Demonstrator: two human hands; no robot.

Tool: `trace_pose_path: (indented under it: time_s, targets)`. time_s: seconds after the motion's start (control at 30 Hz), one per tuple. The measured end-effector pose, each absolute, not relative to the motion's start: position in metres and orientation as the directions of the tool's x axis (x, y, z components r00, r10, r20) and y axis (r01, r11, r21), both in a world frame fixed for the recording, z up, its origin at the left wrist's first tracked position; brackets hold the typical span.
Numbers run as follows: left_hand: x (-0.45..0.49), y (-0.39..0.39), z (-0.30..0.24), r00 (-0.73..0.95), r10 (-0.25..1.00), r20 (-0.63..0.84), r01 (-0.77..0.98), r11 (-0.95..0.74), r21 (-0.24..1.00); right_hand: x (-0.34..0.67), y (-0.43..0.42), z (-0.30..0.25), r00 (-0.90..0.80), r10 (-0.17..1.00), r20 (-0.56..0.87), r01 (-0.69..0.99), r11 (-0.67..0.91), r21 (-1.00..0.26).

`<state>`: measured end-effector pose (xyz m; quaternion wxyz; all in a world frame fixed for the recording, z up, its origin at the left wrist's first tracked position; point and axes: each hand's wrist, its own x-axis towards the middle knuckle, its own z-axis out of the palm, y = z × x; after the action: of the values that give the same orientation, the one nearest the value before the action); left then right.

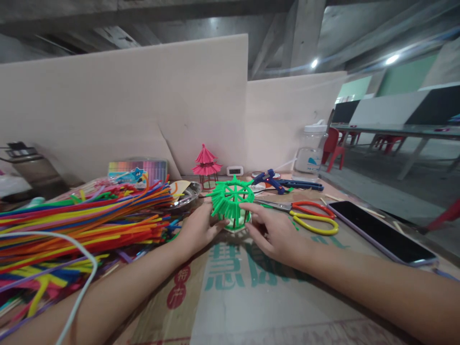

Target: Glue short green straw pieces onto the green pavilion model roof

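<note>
A small green pavilion model point(230, 203), apparently made of pipe cleaners, stands upright on the cardboard in front of me. Green strips fan out over the left side of its roof ring, while the right side shows bare spokes and dark posts. My left hand point(199, 226) grips it from the left, thumb near the base and the other fingers partly hidden behind. From the right, my right hand point(275, 231) has its index finger at the roof edge and its thumb lower down, close to the base; the remaining fingers are curled.
Bundled pipe cleaners point(89, 215) heap at left, beside a white cable point(94, 261). Behind stand a pink pavilion point(206, 165), a small clock point(235, 170) and a glue gun point(269, 179). Scissors point(316, 218), a phone point(381, 232) and a plastic jug point(309, 153) are at right.
</note>
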<state>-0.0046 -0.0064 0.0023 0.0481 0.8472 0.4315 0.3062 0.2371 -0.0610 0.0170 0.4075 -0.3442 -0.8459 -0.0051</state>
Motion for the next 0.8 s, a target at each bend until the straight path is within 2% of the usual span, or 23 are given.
trace_pose_path:
  time_s: [0.23,0.37,0.47,0.7,0.8]
  targets:
    - [-0.003,-0.004,0.003,0.415,0.782,0.465,0.684,-0.605,0.407,0.238,-0.063,0.019,-0.465,0.553,0.691,0.551,0.792,-0.263]
    - [-0.003,-0.001,0.004,0.376,0.816,0.439,0.664,-0.568,0.486,0.236,-0.06,0.013,-0.597,0.417,0.685,0.511,0.856,-0.075]
    - [-0.003,0.001,0.006,0.38,0.822,0.425,0.653,-0.563,0.506,0.234,-0.056,0.008,-0.614,0.343,0.711,0.474,0.88,-0.014]
    - [-0.004,0.001,0.005,0.386,0.829,0.405,0.674,-0.553,0.489,0.234,-0.054,0.007,-0.588,0.403,0.702,0.495,0.865,-0.082]
    - [-0.004,0.002,0.003,0.38,0.828,0.411,0.667,-0.554,0.499,0.236,-0.057,0.01,-0.568,0.477,0.67,0.475,0.856,-0.206]
